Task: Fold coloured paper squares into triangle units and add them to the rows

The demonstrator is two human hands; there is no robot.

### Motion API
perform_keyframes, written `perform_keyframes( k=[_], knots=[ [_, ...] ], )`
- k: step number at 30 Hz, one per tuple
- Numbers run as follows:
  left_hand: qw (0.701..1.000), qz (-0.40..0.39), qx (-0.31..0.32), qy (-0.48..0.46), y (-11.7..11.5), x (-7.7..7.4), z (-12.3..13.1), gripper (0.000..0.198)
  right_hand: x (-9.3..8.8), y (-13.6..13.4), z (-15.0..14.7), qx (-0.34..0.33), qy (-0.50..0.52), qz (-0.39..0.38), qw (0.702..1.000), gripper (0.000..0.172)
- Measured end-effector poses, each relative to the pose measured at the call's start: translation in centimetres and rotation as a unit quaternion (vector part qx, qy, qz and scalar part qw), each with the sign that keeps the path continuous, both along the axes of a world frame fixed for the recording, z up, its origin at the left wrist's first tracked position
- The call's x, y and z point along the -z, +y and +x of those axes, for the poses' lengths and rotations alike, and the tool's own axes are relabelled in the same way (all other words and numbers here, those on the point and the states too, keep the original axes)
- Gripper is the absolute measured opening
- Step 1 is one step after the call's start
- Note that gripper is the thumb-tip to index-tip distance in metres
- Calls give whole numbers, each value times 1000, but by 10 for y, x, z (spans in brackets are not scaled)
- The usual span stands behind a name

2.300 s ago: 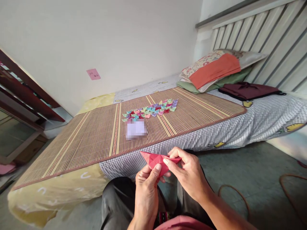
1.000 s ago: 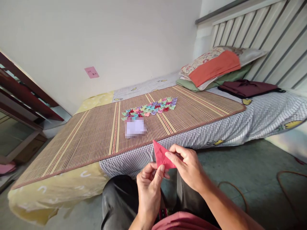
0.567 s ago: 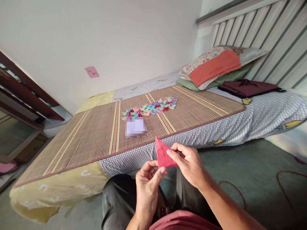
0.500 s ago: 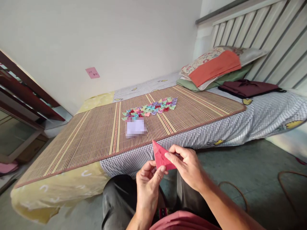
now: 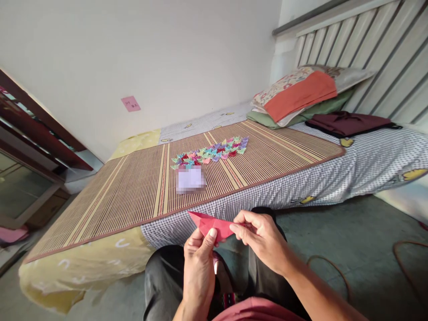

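Observation:
A folded piece of red paper (image 5: 214,226) is held above my lap, in front of the bed's edge. My left hand (image 5: 199,252) pinches its lower middle, thumb on the near face and fingers behind. At the paper's right end, my right hand (image 5: 259,236) grips the corner between thumb and fingers. One pointed tip sticks out to the upper left. Beyond, on the striped mat (image 5: 133,196), several small folded paper pieces (image 5: 214,151) in many colours lie in rows. A blurred pale rectangle (image 5: 190,179) lies just in front of them.
Pillows (image 5: 297,96) and a folded maroon cloth (image 5: 349,123) lie at the bed's right end by a slatted headboard (image 5: 371,58). A pink paper (image 5: 130,103) is on the wall. A brown cable (image 5: 331,265) runs across the floor at right.
The red paper has turned, its tip swinging from upward to the upper left, and now lies longer sideways. My left hand has shifted slightly left; my right hand now pinches the right corner.

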State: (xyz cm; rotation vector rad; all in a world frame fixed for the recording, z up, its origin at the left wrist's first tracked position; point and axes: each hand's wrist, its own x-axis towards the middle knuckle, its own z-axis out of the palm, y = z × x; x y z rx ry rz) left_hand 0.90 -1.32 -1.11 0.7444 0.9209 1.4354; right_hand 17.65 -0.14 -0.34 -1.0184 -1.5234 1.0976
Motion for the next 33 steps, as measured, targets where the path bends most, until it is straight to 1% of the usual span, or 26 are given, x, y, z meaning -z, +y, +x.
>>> perform_keyframes(
  k=[2,4,5,6,8,12,16,19,22,28,30,33],
  knots=[
    [999,1,36,0,1,0,-6,26,-5,-2,9,-39,-9,18,999,36],
    [996,0,88,-1,2,1,-13,29,-12,-4,18,-81,-3,17,997,40],
    [994,3,109,0,2,2,-15,31,-17,-5,21,-83,3,20,996,41],
    [992,7,123,2,1,4,-17,31,-21,-5,23,-70,5,17,997,41],
    [990,16,142,6,0,7,-19,31,-30,-6,21,-47,9,17,999,37],
    [984,29,170,33,-4,13,-20,32,-40,-7,6,-61,8,10,998,26],
    [979,51,182,74,-6,15,-21,31,-41,-6,-4,-89,9,-24,996,20],
    [977,57,188,82,-5,15,-23,30,-42,-5,-6,-108,18,-41,993,18],
    [976,57,192,84,-4,14,-23,28,-45,-3,-5,-109,16,-43,993,16],
    [980,45,189,41,-1,12,-22,28,-49,-3,5,-94,-27,14,995,7],
    [980,42,193,25,0,10,-22,28,-47,-4,8,-100,-35,14,994,6],
    [978,50,200,17,0,9,-23,29,-45,-6,9,-126,-29,-8,992,11]
  ],
)
